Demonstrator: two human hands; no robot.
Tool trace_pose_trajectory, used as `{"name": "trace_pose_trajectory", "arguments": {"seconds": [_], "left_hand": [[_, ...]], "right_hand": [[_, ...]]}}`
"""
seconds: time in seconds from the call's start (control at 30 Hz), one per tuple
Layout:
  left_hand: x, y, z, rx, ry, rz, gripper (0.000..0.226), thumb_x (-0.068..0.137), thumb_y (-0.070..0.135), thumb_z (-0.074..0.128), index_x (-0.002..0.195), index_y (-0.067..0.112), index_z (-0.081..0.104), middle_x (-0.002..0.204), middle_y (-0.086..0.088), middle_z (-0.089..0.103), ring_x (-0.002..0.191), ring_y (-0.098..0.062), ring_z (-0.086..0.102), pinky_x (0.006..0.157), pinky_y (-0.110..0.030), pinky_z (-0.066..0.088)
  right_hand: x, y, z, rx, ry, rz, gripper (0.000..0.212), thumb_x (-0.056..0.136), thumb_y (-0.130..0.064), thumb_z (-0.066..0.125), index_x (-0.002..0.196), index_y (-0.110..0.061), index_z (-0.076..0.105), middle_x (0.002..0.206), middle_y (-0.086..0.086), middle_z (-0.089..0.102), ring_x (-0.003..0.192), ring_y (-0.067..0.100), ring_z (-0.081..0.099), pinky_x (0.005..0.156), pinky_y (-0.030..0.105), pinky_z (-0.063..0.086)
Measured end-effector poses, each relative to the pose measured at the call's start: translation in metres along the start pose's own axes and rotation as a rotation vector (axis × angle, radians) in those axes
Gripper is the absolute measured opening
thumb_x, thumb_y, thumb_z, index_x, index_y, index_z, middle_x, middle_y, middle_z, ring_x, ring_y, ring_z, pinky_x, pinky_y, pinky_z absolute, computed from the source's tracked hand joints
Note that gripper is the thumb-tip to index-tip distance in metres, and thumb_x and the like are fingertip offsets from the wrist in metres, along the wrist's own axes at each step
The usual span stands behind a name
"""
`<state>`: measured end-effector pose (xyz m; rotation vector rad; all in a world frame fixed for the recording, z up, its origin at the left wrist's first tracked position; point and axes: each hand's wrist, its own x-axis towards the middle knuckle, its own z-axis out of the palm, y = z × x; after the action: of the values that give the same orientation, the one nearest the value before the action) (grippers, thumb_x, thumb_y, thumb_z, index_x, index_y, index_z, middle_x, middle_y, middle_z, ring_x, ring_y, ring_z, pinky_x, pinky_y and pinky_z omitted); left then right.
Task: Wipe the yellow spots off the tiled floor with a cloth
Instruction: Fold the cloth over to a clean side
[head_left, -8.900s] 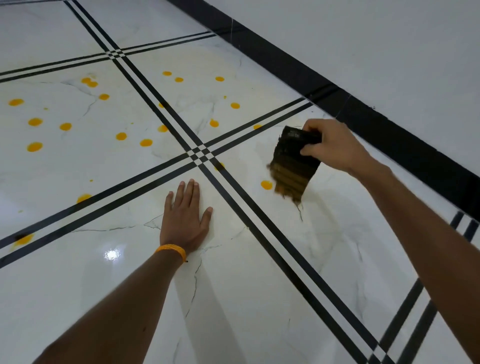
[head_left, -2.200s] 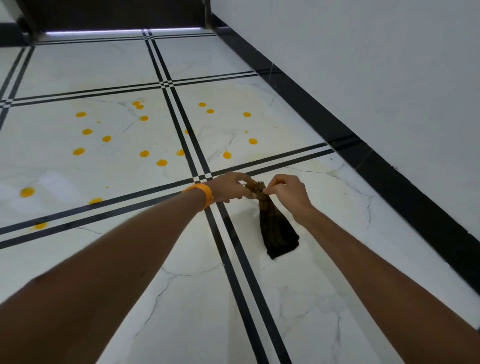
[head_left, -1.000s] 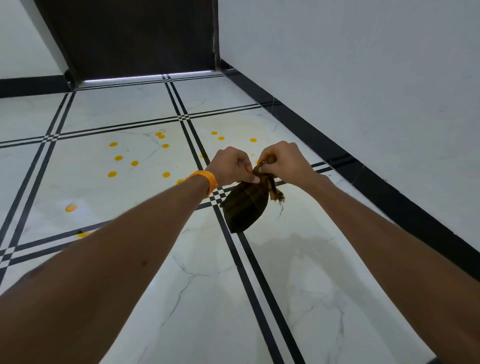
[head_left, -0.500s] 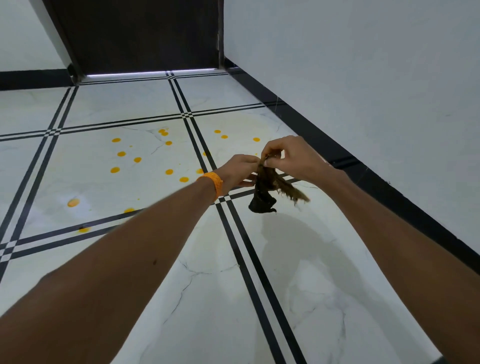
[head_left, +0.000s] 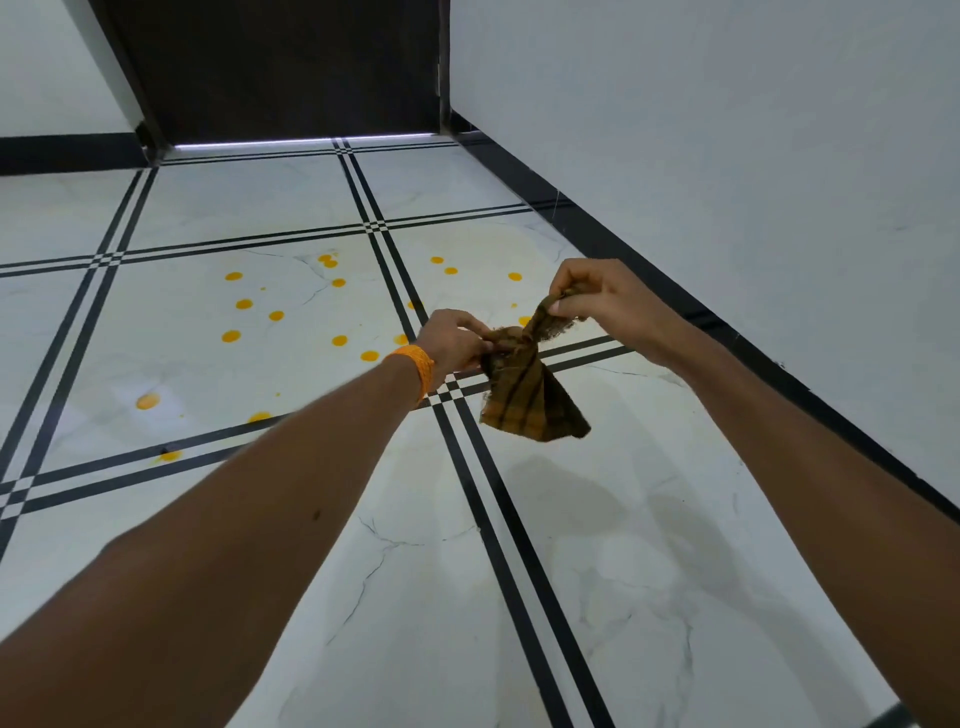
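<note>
A brown checked cloth (head_left: 530, 400) hangs in the air above the white tiled floor (head_left: 415, 597). My left hand (head_left: 454, 340), with an orange band at the wrist, pinches its top left edge. My right hand (head_left: 605, 299) pinches another corner, held a little higher and to the right. The lower part of the cloth spreads out in a fan below both hands. Several yellow spots (head_left: 244, 304) lie on the tiles beyond and to the left of my hands, with a few more (head_left: 449, 270) on the tile past the black stripes.
A white wall (head_left: 727, 156) with a black skirting (head_left: 779, 374) runs along the right. A dark door (head_left: 280, 67) closes the far end. Double black stripes (head_left: 498, 519) cross the floor between tiles.
Both hands have drawn apart, my right one rising to the right. The cloth, bunched half a second ago, now hangs spread out wider below them.
</note>
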<state>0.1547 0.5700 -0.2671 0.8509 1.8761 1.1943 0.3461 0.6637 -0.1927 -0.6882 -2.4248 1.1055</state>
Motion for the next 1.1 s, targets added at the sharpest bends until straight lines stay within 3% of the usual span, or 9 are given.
{"name": "trace_pose_trajectory", "arguments": {"seconds": [0.13,0.2,0.33,0.4,0.5,0.73,0.87,1.0,1.1], "left_hand": [[0.003,-0.013,-0.006,0.604,0.244,0.129,0.021,0.082,-0.006,0.055,0.097,0.007,0.060,0.104,-0.018,0.064,0.091,-0.031,0.057,0.070,-0.036,0.045],[0.001,-0.009,-0.004,0.712,0.282,0.181,0.034,0.077,-0.007,0.056,0.108,0.006,0.056,0.108,-0.018,0.060,0.096,-0.034,0.056,0.075,-0.040,0.047],[-0.007,0.026,0.008,0.389,0.370,0.398,0.022,0.079,0.003,0.062,0.100,0.009,0.063,0.101,-0.009,0.063,0.090,-0.023,0.059,0.078,-0.035,0.049],[-0.021,0.047,0.020,0.021,0.131,0.338,0.012,0.090,0.015,0.059,0.095,0.008,0.067,0.092,-0.007,0.069,0.084,-0.019,0.066,0.076,-0.032,0.052],[-0.033,0.062,0.037,-0.248,-0.154,0.185,0.030,0.098,0.030,0.051,0.107,0.007,0.067,0.094,-0.006,0.072,0.084,-0.018,0.069,0.075,-0.031,0.056],[-0.025,0.049,0.036,0.031,-0.118,0.211,0.020,0.089,0.015,0.062,0.107,0.008,0.068,0.103,-0.015,0.072,0.101,-0.031,0.068,0.091,-0.044,0.057],[-0.033,0.046,0.026,0.296,-0.106,0.234,0.021,0.079,0.006,0.060,0.099,0.002,0.067,0.090,-0.015,0.065,0.089,-0.030,0.061,0.067,-0.028,0.049],[-0.036,0.053,0.016,0.053,-0.189,0.125,0.025,0.064,0.013,0.055,0.087,0.004,0.060,0.098,-0.023,0.061,0.094,-0.033,0.058,0.085,-0.042,0.051],[-0.032,0.068,0.009,-0.127,-0.213,0.101,0.011,0.081,0.009,0.056,0.092,0.009,0.058,0.104,-0.019,0.060,0.095,-0.029,0.061,0.076,-0.036,0.056]], "right_hand": [[0.001,-0.010,-0.006,0.133,0.132,-0.001,0.010,0.096,-0.005,0.057,0.088,-0.009,0.062,0.085,0.004,0.066,0.077,0.004,0.063,0.076,0.021,0.051],[0.004,-0.012,-0.001,0.064,0.180,-0.002,0.006,0.098,-0.011,0.057,0.093,-0.007,0.060,0.088,0.010,0.065,0.081,0.017,0.065,0.079,0.031,0.055],[0.011,-0.010,0.011,-0.225,0.277,-0.054,0.007,0.099,-0.021,0.057,0.098,-0.014,0.057,0.087,0.007,0.065,0.084,0.025,0.064,0.072,0.040,0.056],[0.014,-0.012,0.014,-0.300,0.331,-0.086,0.009,0.099,-0.023,0.058,0.099,-0.014,0.057,0.084,0.004,0.065,0.081,0.023,0.064,0.072,0.040,0.054],[0.017,-0.014,0.014,-0.411,0.386,-0.082,0.011,0.099,-0.026,0.058,0.099,-0.015,0.056,0.084,0.005,0.067,0.077,0.025,0.064,0.070,0.040,0.054],[0.013,-0.009,0.005,-0.430,0.448,0.019,0.017,0.104,-0.030,0.052,0.104,-0.013,0.053,0.081,0.005,0.062,0.075,0.023,0.063,0.070,0.041,0.053],[0.010,-0.007,0.003,-0.257,0.477,0.139,0.029,0.105,-0.037,0.049,0.112,-0.010,0.053,0.085,-0.001,0.057,0.080,0.016,0.057,0.079,0.038,0.051],[0.003,-0.003,-0.006,-0.011,0.349,0.338,0.056,0.090,-0.059,0.064,0.094,-0.003,0.071,0.086,0.007,0.073,0.080,0.019,0.071,0.084,0.040,0.060],[-0.014,-0.004,-0.019,0.255,-0.078,0.634,0.059,0.083,-0.063,0.069,0.100,-0.006,0.073,0.084,0.007,0.078,0.072,0.020,0.076,0.061,0.031,0.061]]}}
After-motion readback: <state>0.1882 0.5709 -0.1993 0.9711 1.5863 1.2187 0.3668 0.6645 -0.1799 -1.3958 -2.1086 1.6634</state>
